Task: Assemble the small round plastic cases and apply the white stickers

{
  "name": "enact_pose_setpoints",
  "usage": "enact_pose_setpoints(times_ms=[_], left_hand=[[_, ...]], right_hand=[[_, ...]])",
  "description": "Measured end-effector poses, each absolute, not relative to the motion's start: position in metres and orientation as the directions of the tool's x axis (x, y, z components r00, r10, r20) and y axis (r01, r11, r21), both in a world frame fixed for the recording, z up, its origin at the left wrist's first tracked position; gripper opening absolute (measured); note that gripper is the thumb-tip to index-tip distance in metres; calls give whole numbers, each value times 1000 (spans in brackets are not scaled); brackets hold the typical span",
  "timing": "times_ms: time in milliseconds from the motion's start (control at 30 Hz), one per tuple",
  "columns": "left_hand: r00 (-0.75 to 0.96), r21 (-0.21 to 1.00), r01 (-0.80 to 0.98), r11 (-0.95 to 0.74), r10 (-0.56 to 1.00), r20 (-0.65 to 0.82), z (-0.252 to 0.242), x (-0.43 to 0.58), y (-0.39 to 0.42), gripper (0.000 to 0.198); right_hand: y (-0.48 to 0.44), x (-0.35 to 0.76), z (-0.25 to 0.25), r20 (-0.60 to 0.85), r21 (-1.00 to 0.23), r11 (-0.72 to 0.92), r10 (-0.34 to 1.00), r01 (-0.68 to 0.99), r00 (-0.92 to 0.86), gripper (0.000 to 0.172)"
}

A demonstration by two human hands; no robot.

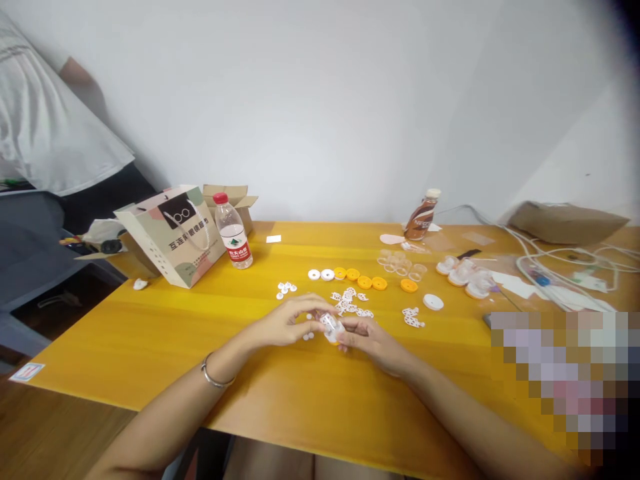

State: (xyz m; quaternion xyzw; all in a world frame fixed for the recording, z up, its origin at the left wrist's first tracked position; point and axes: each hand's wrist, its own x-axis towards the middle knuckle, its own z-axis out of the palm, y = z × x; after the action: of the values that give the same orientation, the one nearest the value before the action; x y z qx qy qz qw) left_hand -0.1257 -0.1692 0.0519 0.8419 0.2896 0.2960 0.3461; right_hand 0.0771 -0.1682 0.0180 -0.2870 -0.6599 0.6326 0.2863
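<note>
My left hand (pixel 294 321) and my right hand (pixel 373 339) meet over the near middle of the table, fingers closed on one small clear-capped plastic toy (pixel 331 327). White pieces show through its cap, and a bit of yellow shows at its bottom edge. Just beyond lie flat white cut-out pieces (pixel 346 303). A row of yellow rings (pixel 365 283) and white rings (pixel 327 275) lies farther back. Small white knobs (pixel 286 289) sit to the left, and a few more are partly hidden by my left hand. Clear cups (pixel 400 267) stand at the back right.
On the left stand a paper bag (pixel 187 247), a water bottle (pixel 233 233) and a cardboard box (pixel 240 200). A brown drink bottle (pixel 421 217), clear-capped assemblies (pixel 465 275), white cables (pixel 530 260) and a brown package (pixel 565 223) occupy the right. Another person's clothing (pixel 55 127) shows far left.
</note>
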Motion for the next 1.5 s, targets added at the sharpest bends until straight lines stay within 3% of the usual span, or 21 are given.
enact_pose_setpoints(times_ms=[233,400,567,733,933,1067,1167,1267,1367,1500], left_hand=[[553,597,541,-593,785,278,46,-118,-171,19],[476,561,626,-541,835,274,45,-110,-175,22],[572,685,495,-534,794,206,52,-120,-171,27],[680,697,338,-633,676,284,55,-133,-167,30],[544,595,501,-629,763,349,49,-119,-175,18],[390,561,638,-528,849,355,36,-109,-177,29],[338,559,701,-443,896,287,31,-107,-176,40],[434,584,638,-502,861,266,36,-110,-175,32],[591,629,467,-622,748,301,47,-117,-174,21],[728,716,279,-640,627,277,57,-126,-172,30]], right_hand=[[-171,71,15,53,-985,145,781,98,-623,24],[-171,70,9,87,-969,199,826,144,-557,27],[-168,72,15,53,-985,148,758,92,-651,25],[-169,73,19,50,-986,145,743,88,-667,26],[-173,72,15,134,-927,311,798,210,-588,23],[-175,73,13,273,-815,479,813,325,-515,18],[-174,74,11,276,-814,483,810,322,-517,18],[-170,76,11,207,-876,398,822,274,-530,21],[-168,76,13,120,-942,278,803,189,-583,25],[-171,74,18,74,-980,177,753,92,-654,29]])
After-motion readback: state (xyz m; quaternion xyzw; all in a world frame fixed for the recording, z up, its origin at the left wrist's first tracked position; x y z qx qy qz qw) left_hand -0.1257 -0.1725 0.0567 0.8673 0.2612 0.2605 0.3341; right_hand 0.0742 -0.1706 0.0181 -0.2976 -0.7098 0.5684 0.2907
